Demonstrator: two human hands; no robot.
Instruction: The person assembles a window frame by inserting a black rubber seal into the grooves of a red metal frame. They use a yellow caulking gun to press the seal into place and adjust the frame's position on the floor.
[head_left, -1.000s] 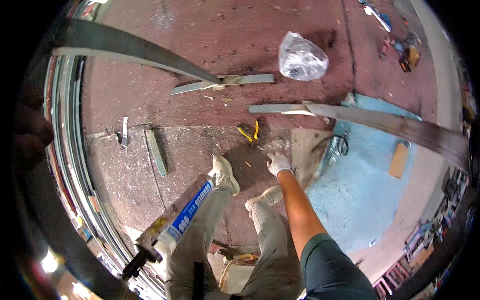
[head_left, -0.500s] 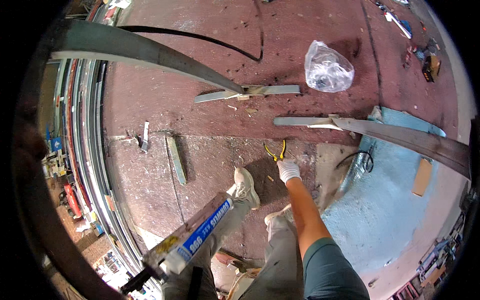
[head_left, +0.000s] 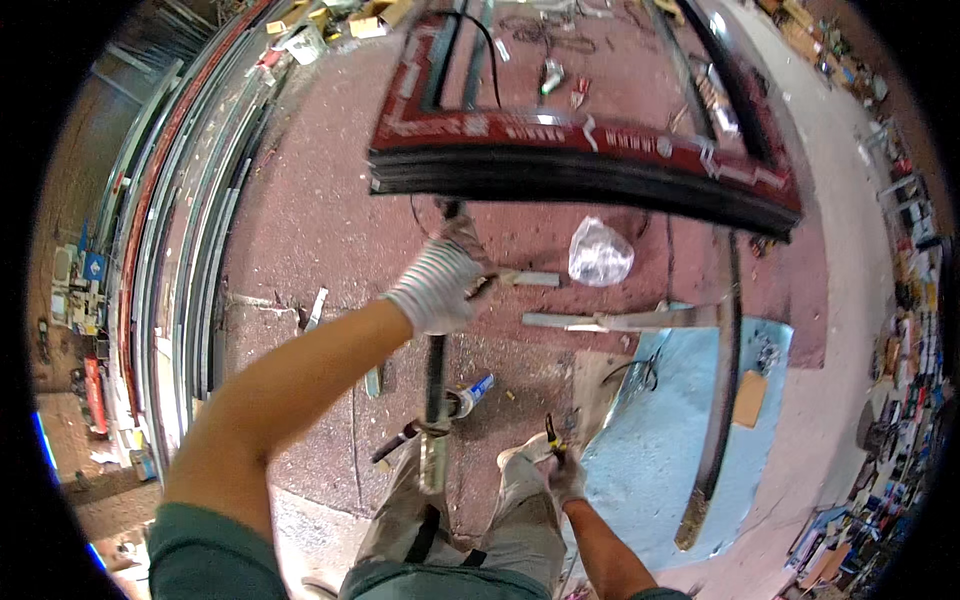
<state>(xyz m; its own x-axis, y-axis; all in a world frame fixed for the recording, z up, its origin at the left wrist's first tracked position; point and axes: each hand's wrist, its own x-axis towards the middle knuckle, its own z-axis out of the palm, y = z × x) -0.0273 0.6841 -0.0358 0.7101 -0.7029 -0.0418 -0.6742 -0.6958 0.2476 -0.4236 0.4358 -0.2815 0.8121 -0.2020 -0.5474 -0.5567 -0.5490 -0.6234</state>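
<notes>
Maroon workshop flooring (head_left: pixel 310 200) spreads beneath a gloved right hand (head_left: pixel 568 478) grasping yellow-and-black pliers (head_left: pixel 553 437), probably light, rigid and best held by the handles, beside a beige shoe (head_left: pixel 522 453); what the striped-gloved left hand (head_left: pixel 438 285) grips is unclear.

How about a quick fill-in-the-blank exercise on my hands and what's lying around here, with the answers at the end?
The right hand holds pliers coloured black and ____.
The left hand wears a white glove patterned with ____.
The brown cardboard piece lies on a ____ sheet.
The crumpled bag on the floor is clear ____.
Missing words: yellow; stripes; blue; plastic.
</notes>
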